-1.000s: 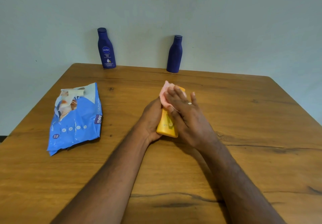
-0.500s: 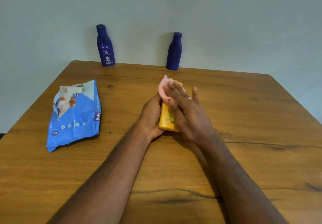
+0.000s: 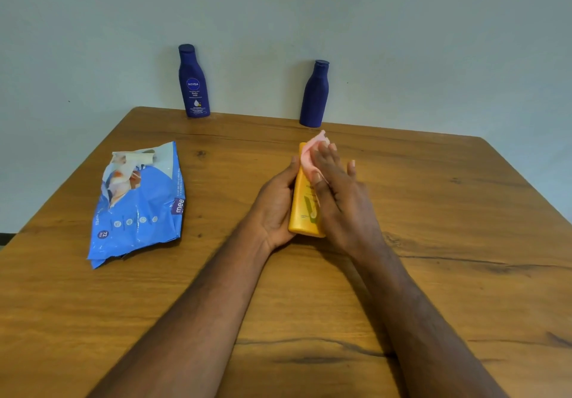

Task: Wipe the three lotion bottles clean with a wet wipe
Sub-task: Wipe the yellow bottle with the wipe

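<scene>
Head view showed the yellow bottle [image 3: 305, 199] mid-counter, cupped in the left hand [image 3: 275, 202]; the right hand [image 3: 339, 193], fingers straight, had slid the pink wipe [image 3: 311, 157] farther toward the bottle's far end, so wiping continued. Three bottles: this one, plus the labelled blue bottle [image 3: 193, 83] and plain blue bottle [image 3: 314, 95] standing far; one wipe pack [image 3: 139, 208] left.

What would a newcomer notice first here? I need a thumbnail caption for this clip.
The yellow bottle at the table's middle, held by the left hand while the right hand presses a pink wipe against its far end. Next, two dark blue bottles upright at the far edge by the wall, and the blue wipes pack lying left.
</scene>
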`<state>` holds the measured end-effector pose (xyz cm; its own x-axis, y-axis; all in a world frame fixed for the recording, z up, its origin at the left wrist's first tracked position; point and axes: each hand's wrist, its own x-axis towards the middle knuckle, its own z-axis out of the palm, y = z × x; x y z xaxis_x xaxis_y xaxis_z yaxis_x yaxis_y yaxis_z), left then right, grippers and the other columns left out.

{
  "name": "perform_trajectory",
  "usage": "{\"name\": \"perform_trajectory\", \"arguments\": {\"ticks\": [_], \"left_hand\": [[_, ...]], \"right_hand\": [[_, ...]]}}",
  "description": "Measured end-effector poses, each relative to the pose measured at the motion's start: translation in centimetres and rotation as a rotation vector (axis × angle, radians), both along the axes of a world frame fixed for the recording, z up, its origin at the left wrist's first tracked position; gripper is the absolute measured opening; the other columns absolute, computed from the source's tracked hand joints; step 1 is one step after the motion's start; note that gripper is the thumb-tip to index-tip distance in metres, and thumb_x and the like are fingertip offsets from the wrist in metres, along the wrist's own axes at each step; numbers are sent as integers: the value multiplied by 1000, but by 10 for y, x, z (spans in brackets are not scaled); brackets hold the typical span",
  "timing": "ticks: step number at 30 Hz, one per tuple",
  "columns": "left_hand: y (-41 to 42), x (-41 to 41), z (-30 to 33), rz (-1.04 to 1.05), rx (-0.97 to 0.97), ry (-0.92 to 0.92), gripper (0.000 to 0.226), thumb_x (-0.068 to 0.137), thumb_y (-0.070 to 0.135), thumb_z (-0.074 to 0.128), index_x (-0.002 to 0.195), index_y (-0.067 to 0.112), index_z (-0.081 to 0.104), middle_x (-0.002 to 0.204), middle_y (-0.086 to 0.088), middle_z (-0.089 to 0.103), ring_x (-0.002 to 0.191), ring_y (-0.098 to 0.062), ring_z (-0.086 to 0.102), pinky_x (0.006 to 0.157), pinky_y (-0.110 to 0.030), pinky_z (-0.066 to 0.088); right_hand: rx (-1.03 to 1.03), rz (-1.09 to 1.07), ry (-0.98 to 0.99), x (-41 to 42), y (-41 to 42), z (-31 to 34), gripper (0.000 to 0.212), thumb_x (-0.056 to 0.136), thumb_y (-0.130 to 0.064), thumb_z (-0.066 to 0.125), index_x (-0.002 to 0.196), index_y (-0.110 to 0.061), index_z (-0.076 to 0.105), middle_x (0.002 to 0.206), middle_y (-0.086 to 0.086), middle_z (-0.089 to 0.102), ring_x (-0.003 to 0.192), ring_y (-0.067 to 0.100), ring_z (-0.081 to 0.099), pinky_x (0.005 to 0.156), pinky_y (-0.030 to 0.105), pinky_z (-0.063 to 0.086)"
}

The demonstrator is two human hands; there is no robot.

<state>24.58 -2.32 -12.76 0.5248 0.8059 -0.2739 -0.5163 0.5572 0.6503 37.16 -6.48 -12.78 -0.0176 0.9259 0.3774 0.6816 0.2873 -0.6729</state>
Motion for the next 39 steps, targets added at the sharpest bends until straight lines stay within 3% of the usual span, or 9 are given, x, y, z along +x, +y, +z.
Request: {"name": "perform_trajectory", "arguments": {"ticks": [7, 9, 12, 15, 21, 26, 30, 33, 39], "left_hand": [[8, -11, -1, 16, -38, 17, 55, 102, 51, 47, 124, 4, 63, 103, -14, 73, 93, -26, 72, 83, -40, 59], [11, -11, 0, 54, -49, 41, 61, 102, 55, 44, 131, 5, 61, 109, -14, 72, 94, -26, 72, 81, -41, 59], [13, -7, -1, 125, -4, 90, 59, 103, 55, 41, 130, 7, 63, 113, -14, 71, 91, -24, 72, 77, -40, 58], [13, -5, -4, 127, 15, 134, 62, 102, 57, 41, 136, 8, 60, 120, -14, 72, 97, -22, 71, 77, -39, 57], [9, -2, -2, 58, 35, 162, 60, 103, 55, 39, 132, 7, 63, 116, -15, 72, 90, -23, 69, 72, -38, 56], [8, -1, -5, 1, 22, 186, 64, 101, 60, 41, 126, 7, 68, 114, -16, 72, 91, -27, 69, 72, -40, 56], [7, 0, -5, -19, 25, 174, 64, 102, 59, 40, 123, 6, 68, 112, -18, 72, 89, -26, 69, 70, -38, 56], [6, 1, -4, -22, 20, 181, 63, 102, 57, 40, 127, 5, 65, 110, -18, 73, 86, -26, 70, 67, -36, 57], [5, 1, -3, -33, 13, 171, 64, 102, 58, 40, 123, 3, 67, 107, -17, 72, 84, -24, 70, 68, -36, 56]], "right_hand": [[2, 380, 20, 1, -8, -1, 39, 104, -22, 43, 140, -16, 57, 149, 1, 53, 146, 9, 38, 128, 46, 5], [31, 379, 186, 1, -13, -1, 33, 105, -21, 44, 126, -12, 67, 124, 4, 72, 123, 16, 62, 120, 44, 30], [161, -30, 412, 11, -17, 8, 29, 107, -26, 45, 109, -13, 72, 88, -12, 68, 80, 1, 61, 70, 22, 46], [132, -426, 295, 34, -10, 13, 28, 104, -34, 53, 117, -23, 74, 88, -18, 70, 81, 1, 65, 65, 15, 47], [-29, -563, 244, 47, -10, 12, 34, 101, -42, 55, 98, -17, 78, 72, -9, 67, 66, 8, 61, 55, 22, 39], [-417, -494, 1011, 45, -12, 29, 27, 101, -37, 59, 107, -11, 64, 97, 11, 70, 81, 20, 73, 64, 31, 57], [-432, -333, 1484, 44, -14, 34, 37, 93, -24, 69, 123, -8, 56, 112, 19, 69, 88, 28, 77, 75, 40, 64], [-423, -363, 1316, 46, -12, 29, 36, 90, -19, 73, 121, -9, 57, 115, 16, 66, 99, 32, 73, 72, 40, 64], [-100, -515, 414, 49, -13, 20, 26, 96, -17, 63, 122, -18, 60, 112, -3, 65, 93, 8, 65, 69, 23, 56]]}}
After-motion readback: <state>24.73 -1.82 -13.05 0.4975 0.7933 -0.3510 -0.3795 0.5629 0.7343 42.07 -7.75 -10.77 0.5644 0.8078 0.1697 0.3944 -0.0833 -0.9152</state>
